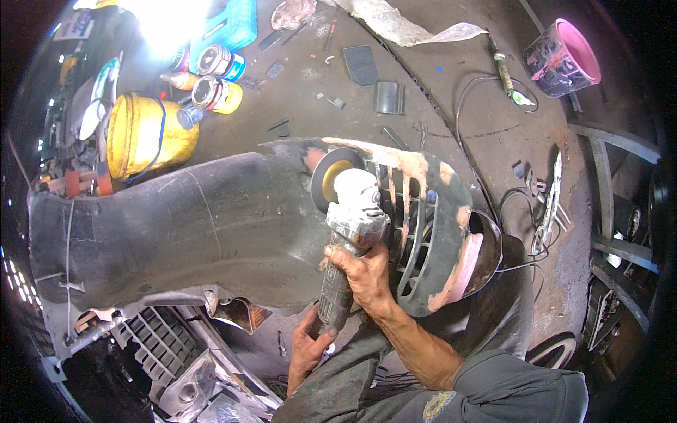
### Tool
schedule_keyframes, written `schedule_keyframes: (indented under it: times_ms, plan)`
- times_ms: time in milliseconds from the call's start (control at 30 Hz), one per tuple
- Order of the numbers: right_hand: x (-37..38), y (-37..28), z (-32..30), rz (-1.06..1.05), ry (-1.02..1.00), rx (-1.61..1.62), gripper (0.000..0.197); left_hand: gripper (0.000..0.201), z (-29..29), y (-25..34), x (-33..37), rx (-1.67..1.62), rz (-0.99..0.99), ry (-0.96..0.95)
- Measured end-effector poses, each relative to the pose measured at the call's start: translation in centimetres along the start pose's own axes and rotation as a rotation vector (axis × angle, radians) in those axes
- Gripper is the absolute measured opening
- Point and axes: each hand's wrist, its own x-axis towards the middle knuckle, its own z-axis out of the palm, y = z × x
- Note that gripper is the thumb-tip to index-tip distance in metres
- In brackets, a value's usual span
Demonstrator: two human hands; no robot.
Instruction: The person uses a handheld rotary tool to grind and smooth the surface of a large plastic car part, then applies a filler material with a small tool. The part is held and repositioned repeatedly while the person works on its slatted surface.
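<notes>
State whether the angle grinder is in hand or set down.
In hand: the right hand grips the angle grinder and the left hand holds its rear end. Whether it is running, I cannot tell.

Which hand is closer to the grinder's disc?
Right. The right hand grips the grinder behind its head, near the disc; the left hand holds the tail end, farther away.

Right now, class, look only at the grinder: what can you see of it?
The grinder has a dark, ridged body, a pale, scuffed head that looks like metal, and a round, dark disc with a yellow centre. It slants slightly, disc end away from the person, over the dark bumper. The right hand wraps its body behind the head; the left hand grips its rear end. Whether the disc spins or touches the bumper is unclear.
</notes>
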Motion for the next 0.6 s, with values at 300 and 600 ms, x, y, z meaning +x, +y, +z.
schedule_keyframes:
  times_ms: [300, 600]
  plan:
    - [0.0, -0.2, 0.1, 0.049, -0.008, 0.022, 0.04, 0.074, 0.0, 0.3, -0.2, -0.019, 0.022, -0.003]
    - [-0.5, -0.9, -0.5, 0.004, -0.024, 0.022, 0.042, 0.078, -0.1, -1.0, -0.6, -0.03, 0.02, 0.0]
